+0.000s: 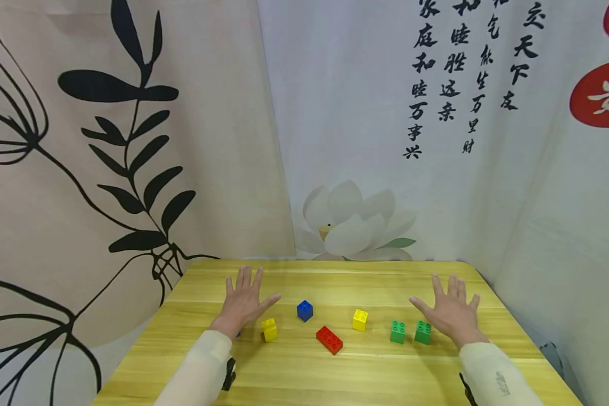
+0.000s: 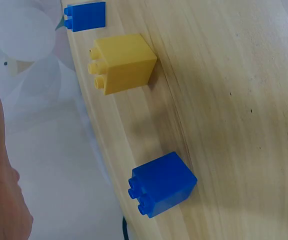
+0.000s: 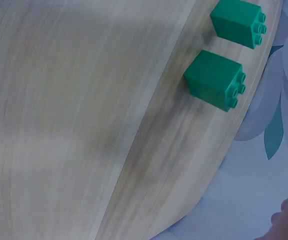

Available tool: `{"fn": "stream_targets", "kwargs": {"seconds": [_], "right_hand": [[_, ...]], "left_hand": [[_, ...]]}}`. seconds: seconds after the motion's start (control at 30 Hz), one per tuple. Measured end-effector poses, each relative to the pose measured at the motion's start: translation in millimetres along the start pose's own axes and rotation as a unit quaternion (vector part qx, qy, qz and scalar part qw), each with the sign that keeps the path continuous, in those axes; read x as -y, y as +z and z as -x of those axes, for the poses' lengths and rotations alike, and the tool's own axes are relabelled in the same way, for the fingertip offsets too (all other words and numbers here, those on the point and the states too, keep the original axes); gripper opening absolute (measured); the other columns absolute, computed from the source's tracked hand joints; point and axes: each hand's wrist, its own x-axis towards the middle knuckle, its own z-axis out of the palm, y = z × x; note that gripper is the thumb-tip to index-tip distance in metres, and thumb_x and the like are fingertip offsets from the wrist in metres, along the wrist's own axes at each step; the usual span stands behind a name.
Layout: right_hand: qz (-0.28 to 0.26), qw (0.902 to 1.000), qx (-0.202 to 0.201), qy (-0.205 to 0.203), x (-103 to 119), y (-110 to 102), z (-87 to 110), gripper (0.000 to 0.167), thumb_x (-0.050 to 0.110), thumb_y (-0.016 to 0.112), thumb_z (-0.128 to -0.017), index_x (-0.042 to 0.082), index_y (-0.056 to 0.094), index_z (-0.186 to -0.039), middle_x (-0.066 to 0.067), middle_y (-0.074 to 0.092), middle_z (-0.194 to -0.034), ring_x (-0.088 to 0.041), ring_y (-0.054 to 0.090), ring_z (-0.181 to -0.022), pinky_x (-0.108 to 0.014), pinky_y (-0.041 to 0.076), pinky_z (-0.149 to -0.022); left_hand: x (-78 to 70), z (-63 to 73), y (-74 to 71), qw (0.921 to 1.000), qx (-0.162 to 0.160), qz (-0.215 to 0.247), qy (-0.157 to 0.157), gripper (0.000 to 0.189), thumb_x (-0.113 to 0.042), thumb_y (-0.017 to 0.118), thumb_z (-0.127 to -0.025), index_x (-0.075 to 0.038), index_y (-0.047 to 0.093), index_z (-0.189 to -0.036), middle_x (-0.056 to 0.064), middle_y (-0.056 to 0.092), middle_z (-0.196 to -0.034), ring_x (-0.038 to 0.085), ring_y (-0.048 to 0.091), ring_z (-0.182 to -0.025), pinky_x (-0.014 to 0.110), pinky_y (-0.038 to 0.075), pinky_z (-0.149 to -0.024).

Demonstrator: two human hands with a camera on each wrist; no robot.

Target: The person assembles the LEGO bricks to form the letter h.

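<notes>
Apparently poised before any pick-up, with left hand (image 1: 243,304) and right hand (image 1: 454,313) spread wide and holding nothing. Probably calls next for lowering and narrowing round one brick. Scattered across lower centre, left to right: blue plastic brick (image 2: 164,185) mostly hidden by left wrist, yellow plastic brick (image 1: 269,330), blue square plastic brick (image 1: 305,310), long red plastic brick (image 1: 330,340), second yellow brick (image 1: 360,320), green plastic brick (image 1: 398,332), second green brick (image 1: 423,332). Bare room at bottom centre of yellow wood-grain tabletop (image 1: 304,380); far edge just above fingertips in frame.

"Where is passage possible?"
"Between the left yellow block (image 1: 269,330) and the red block (image 1: 330,340) there is room."
"And the obstacles?"
"Behind this gap, a blue block (image 1: 305,310); two green blocks (image 1: 398,332) stand close together."
</notes>
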Motion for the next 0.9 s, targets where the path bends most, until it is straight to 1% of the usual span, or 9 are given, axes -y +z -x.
{"fn": "stream_targets", "kwargs": {"seconds": [0.07, 0.27, 0.47, 0.63, 0.8, 0.9], "right_hand": [[-0.004, 1.0000, 0.001, 0.001, 1.5, 1.0, -0.5, 0.104, 0.074, 0.039, -0.093, -0.003, 0.012, -0.156, -0.045, -0.005, -0.151, -0.062, -0.005, -0.138, -0.081, -0.007, -0.097], [-0.023, 0.9997, -0.005, 0.000, 10.0, 6.2, -3.0, 0.104, 0.074, 0.042, -0.092, -0.003, 0.015, -0.156, -0.044, -0.001, -0.152, -0.061, -0.001, -0.139, -0.081, -0.005, -0.099], [-0.047, 0.9988, -0.011, -0.004, 23.7, 6.0, -3.5, 0.102, 0.072, 0.046, -0.092, -0.003, 0.016, -0.156, -0.043, 0.001, -0.153, -0.059, 0.001, -0.140, -0.079, -0.002, -0.101], [-0.068, 0.9976, -0.011, -0.004, 34.2, 6.4, -2.6, 0.101, 0.070, 0.046, -0.093, -0.002, 0.016, -0.156, -0.041, 0.002, -0.154, -0.058, 0.003, -0.141, -0.077, 0.000, -0.104], [-0.080, 0.9968, -0.011, -0.001, 43.2, 8.7, -2.8, 0.098, 0.069, 0.043, -0.095, -0.001, 0.015, -0.156, -0.039, 0.002, -0.155, -0.057, 0.005, -0.141, -0.076, 0.003, -0.106], [-0.091, 0.9958, -0.010, -0.002, 49.8, 10.0, -2.6, 0.095, 0.067, 0.043, -0.096, -0.001, 0.015, -0.156, -0.038, 0.003, -0.156, -0.057, 0.005, -0.141, -0.075, 0.005, -0.106]], "left_hand": [[-1.9, -0.9, -0.4, 0.9999, 0.005, 0.010, -0.002, 0.094, -0.071, 0.045, -0.093, -0.004, 0.024, -0.156, 0.031, 0.013, -0.159, 0.047, 0.011, -0.146, 0.070, 0.004, -0.111], [-5.9, -1.4, -0.2, 0.9988, 0.022, 0.041, -0.018, 0.095, -0.071, 0.045, -0.093, -0.005, 0.021, -0.157, 0.029, 0.011, -0.160, 0.045, 0.008, -0.148, 0.068, 0.003, -0.112], [-12.8, 0.9, -4.2, 0.9959, 0.029, 0.080, -0.030, 0.093, -0.067, 0.049, -0.094, -0.004, 0.021, -0.157, 0.029, 0.012, -0.160, 0.045, 0.009, -0.147, 0.066, 0.004, -0.113], [-15.5, 0.7, -4.9, 0.9922, 0.037, 0.112, -0.041, 0.092, -0.065, 0.050, -0.094, -0.004, 0.021, -0.157, 0.028, 0.011, -0.160, 0.046, 0.009, -0.147, 0.066, 0.006, -0.113], [-17.4, 0.3, -4.5, 0.9880, 0.042, 0.138, -0.056, 0.093, -0.068, 0.045, -0.095, -0.005, 0.019, -0.158, 0.027, 0.010, -0.161, 0.046, 0.010, -0.147, 0.065, 0.010, -0.114], [-18.7, 0.4, -5.1, 0.9829, 0.040, 0.169, -0.062, 0.093, -0.068, 0.045, -0.095, -0.005, 0.018, -0.158, 0.027, 0.011, -0.161, 0.047, 0.011, -0.146, 0.066, 0.010, -0.113]]}}
